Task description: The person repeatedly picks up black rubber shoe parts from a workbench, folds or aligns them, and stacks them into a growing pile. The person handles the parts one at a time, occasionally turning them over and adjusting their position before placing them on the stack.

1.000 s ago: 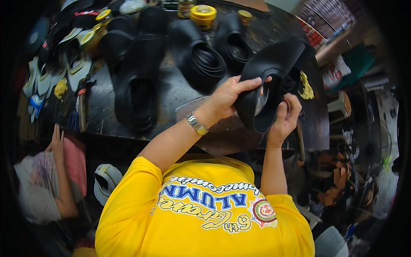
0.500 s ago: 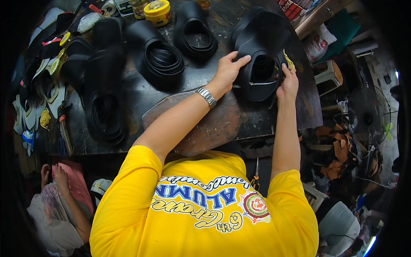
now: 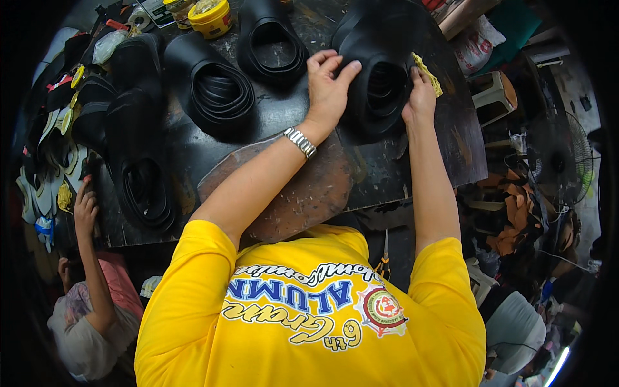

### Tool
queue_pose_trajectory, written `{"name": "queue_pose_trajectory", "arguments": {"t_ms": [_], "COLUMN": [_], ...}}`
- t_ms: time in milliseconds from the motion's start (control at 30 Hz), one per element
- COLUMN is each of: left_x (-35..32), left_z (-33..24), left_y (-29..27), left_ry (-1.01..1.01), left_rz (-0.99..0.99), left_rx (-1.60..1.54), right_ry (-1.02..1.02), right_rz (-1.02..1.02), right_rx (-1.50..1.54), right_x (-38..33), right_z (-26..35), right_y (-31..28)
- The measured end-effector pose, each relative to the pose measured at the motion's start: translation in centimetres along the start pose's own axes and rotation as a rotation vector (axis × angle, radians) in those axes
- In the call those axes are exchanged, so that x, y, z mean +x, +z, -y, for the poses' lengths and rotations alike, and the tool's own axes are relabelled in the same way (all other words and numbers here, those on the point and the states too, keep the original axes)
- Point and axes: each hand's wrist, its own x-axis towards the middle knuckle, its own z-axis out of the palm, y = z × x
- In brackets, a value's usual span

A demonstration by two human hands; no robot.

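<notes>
A stack of black shoe uppers [image 3: 361, 122] with an oval opening lies on the dark table before me. My left hand [image 3: 327, 84], a metal-band watch on its wrist, is beside the stack's left edge. Its fingers are half curled and apart from the thumb, whose tip reaches over that edge. At the right edge my right hand [image 3: 420, 93] is closed. A crumpled yellow cloth-like piece [image 3: 429, 77] shows behind its fingertips; I cannot tell whether they pinch it or the uppers' edge. To the left are more stacks of black uppers [image 3: 216, 97], including one with a rounder opening [image 3: 272, 48].
A worn brown board [image 3: 290, 193] lies at the table's near edge. Yellow tubs [image 3: 210, 20] stand at the back. Cut pieces [image 3: 48, 161] crowd the left side. At lower left, another person's hand [image 3: 86, 206] grasps a red-ended tool. A fan [image 3: 561, 155] stands at right.
My left hand has loosened from the uppers and shifted to their edge. The uppers lie flatter. My right hand has moved slightly farther away. The other person's hand has risen to the tool.
</notes>
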Motion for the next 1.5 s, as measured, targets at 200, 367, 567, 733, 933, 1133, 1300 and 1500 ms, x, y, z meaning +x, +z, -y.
{"name": "queue_pose_trajectory", "arguments": {"t_ms": [200,367,567,733,933,1133,1300,1500], "left_x": [5.5,7.2,4.4,4.1,7.4,7.5,8.2,3.0], "left_z": [1.6,2.4,0.5,-0.5,0.6,2.0,1.8,-0.1], "left_y": [1.0,1.0,0.0,-0.3,0.7,1.5,2.1,1.3], "left_ry": [0.010,-0.154,0.152,0.544,0.211,0.255,0.260,0.328], "left_rz": [-0.132,-0.238,-0.094,0.209,0.101,0.118,0.070,0.202], "left_rx": [-0.066,-0.190,0.114,0.433,0.175,0.079,0.174,0.486], "right_ry": [-0.134,-0.363,-0.578,-0.705,-1.082,-1.068,-1.090,-1.153], "right_rz": [-0.016,-0.126,-0.085,-0.163,0.368,0.279,0.271,0.343], "right_rx": [-0.275,-0.707,-0.766,-0.835,-1.095,-1.591,-1.633,-1.566], "right_x": [1.6,1.1,-0.4,-1.5,-5.6,-3.4,-1.5,-6.1], "right_z": [-0.9,-1.4,-1.4,-0.3,0.8,0.4,0.9,2.4], "right_y": [2.5,3.1,2.9,4.4,6.5,8.1,9.1,6.2]}}
